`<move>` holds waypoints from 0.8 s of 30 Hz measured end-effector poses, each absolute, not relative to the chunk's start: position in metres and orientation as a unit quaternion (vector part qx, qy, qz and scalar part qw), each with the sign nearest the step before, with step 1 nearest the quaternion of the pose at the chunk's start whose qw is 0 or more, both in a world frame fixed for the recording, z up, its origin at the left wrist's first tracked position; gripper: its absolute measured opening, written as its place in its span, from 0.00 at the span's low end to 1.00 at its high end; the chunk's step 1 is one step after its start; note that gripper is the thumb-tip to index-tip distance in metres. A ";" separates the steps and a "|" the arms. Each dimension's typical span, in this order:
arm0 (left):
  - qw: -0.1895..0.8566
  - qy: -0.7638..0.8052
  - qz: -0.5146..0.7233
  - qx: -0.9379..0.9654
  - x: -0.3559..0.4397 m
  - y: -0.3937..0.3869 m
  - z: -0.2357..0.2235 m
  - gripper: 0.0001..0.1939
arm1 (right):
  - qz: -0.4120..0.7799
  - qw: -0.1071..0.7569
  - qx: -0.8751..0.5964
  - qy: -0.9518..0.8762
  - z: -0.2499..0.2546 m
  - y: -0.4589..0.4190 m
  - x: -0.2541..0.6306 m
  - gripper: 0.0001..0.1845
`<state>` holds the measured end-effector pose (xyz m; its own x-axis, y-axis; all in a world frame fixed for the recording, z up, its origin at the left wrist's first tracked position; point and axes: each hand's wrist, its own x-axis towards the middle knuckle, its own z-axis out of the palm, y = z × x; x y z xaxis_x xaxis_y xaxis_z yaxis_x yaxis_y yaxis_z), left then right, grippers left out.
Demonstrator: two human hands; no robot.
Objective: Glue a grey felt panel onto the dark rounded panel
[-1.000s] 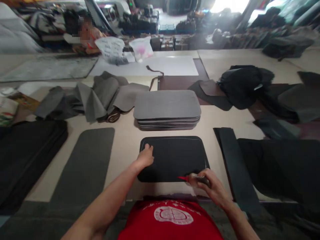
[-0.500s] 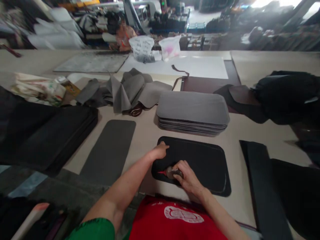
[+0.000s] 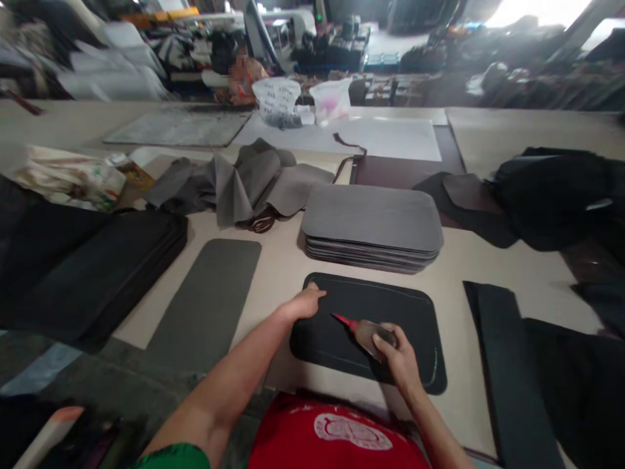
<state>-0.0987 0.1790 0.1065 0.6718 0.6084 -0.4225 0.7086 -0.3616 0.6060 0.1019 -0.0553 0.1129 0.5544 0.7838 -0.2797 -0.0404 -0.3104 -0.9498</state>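
Note:
A black rounded rectangular panel (image 3: 356,306) lies on the table before me, with a thin light line running just inside its edge. My left hand (image 3: 307,302) rests on its far left corner, index finger stretched out and the other fingers partly hidden. Above the panel's middle, my right hand (image 3: 399,355) is wrapped round a squeeze bottle (image 3: 370,337), a translucent brownish one with a red pointed nozzle (image 3: 343,320). The bottle is tilted, its nozzle pointing left and away from me; whether the tip touches the panel I cannot tell.
Behind the panel stands a stack of grey rounded panels (image 3: 372,218). One grey sheet (image 3: 209,293) lies to the left, beside piled black material (image 3: 88,267). Crumpled grey pieces (image 3: 244,182) lie farther back. Black strips (image 3: 508,365) and a black bundle (image 3: 551,192) are at the right.
My right hand has moved the bottle from the near left edge toward the panel's middle, and the nozzle has swung upward. A light line now shows along the near edge. My left hand stays put.

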 end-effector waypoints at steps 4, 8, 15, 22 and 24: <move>0.367 0.404 -0.062 0.835 -0.100 0.176 0.113 0.23 | 0.395 0.618 -0.672 -0.103 0.109 -0.085 0.137 0.22; 0.342 0.406 -0.007 0.847 -0.105 0.159 0.123 0.26 | 0.371 0.699 -0.611 -0.026 0.111 -0.105 0.179 0.20; 0.333 0.473 0.107 0.809 -0.158 0.100 0.122 0.23 | 0.284 0.773 -0.567 0.029 0.113 -0.104 0.251 0.19; 0.383 0.605 0.173 0.676 -0.247 0.057 0.109 0.18 | 0.224 0.775 -0.590 -0.033 0.118 -0.034 0.312 0.29; 0.398 0.631 0.162 0.646 -0.265 0.049 0.108 0.18 | 0.190 0.768 -0.609 -0.058 0.115 -0.005 0.331 0.28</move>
